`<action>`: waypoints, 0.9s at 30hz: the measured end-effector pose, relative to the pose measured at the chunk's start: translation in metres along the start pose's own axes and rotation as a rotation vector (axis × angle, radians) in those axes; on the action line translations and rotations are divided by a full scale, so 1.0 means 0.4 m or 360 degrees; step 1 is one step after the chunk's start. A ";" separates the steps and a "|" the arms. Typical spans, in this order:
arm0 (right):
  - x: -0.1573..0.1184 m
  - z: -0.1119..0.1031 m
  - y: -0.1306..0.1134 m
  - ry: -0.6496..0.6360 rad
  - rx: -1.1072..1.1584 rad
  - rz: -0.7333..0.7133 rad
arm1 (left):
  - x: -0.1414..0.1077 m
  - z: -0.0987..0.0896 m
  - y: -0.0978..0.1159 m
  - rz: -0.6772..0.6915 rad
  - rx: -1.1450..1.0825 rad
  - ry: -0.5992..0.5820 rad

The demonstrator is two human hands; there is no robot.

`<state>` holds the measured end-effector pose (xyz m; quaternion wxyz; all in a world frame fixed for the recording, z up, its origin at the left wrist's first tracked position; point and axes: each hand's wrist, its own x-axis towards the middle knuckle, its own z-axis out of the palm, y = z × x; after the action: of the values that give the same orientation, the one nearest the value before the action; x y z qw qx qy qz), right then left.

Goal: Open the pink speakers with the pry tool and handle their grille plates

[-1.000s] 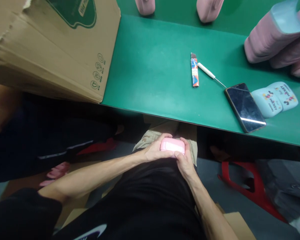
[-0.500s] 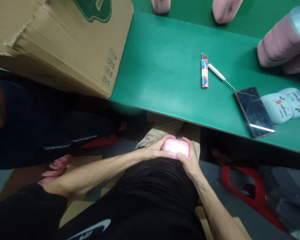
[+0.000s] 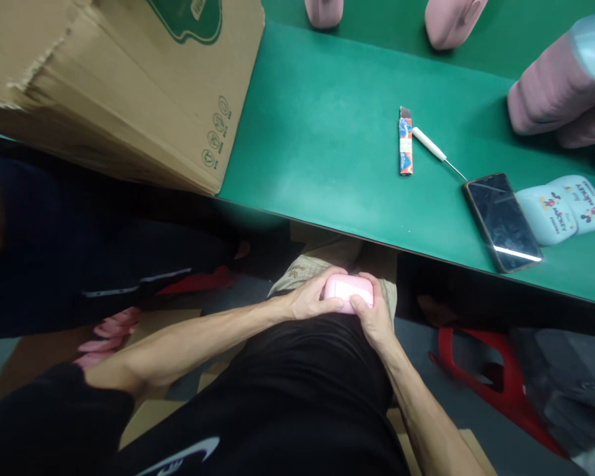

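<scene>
A small pink case (image 3: 348, 293) with rounded corners is held over my lap, just below the table's front edge. My left hand (image 3: 314, 295) grips its left side, thumb along the near edge. On the right side, my right hand (image 3: 374, 311) is wrapped round it, with the thumb pressed on the near right part. Beige cloth with small print (image 3: 297, 272) lies beneath the hands, across the knees. The fingertips under the case are hidden.
The green table (image 3: 317, 132) bears a cardboard box (image 3: 178, 99), a blue-orange wrapped blade pack (image 3: 405, 142), a white-handled tool (image 3: 429, 144), a phone (image 3: 503, 221), light blue printed pieces (image 3: 555, 215) and pink pieces (image 3: 550, 92). A person's dark clothing (image 3: 54, 244) is at left, a red stool (image 3: 480, 390) at right.
Both hands keep hold of the pink case in nearly the same place. The view has shifted very slightly; nothing else has visibly moved.
</scene>
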<state>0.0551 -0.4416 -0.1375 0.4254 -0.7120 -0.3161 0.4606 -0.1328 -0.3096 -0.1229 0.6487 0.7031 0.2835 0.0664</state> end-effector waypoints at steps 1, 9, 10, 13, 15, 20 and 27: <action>0.001 -0.001 0.000 0.0011 -0.0009 0.0000 | 0.002 0.000 0.002 -0.0009 -0.0004 0.0003; 0.023 -0.016 -0.045 -0.0101 -0.0044 -0.0090 | 0.017 -0.038 0.018 -0.0203 -0.0209 -0.0031; 0.016 -0.018 -0.055 -0.0105 -0.0036 -0.0124 | 0.011 -0.040 0.025 -0.0198 -0.0267 -0.0031; -0.024 -0.019 -0.091 -0.0039 -0.0023 -0.0243 | -0.016 -0.042 0.056 -0.0175 -0.0376 0.0012; -0.057 -0.018 -0.120 0.0001 -0.0046 -0.0309 | -0.034 -0.043 0.086 -0.0153 -0.0372 0.0019; -0.087 -0.036 -0.220 -0.0224 -0.0143 -0.0481 | -0.058 -0.067 0.174 -0.0053 -0.0334 -0.0215; -0.096 -0.039 -0.371 -0.0106 -0.0402 -0.0928 | -0.129 -0.040 0.233 0.0145 -0.0609 0.0421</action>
<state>0.0467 -0.4138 0.0137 0.4370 -0.6233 -0.5752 0.2994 -0.1539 -0.3204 -0.0176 0.7237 0.5645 0.3164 0.2397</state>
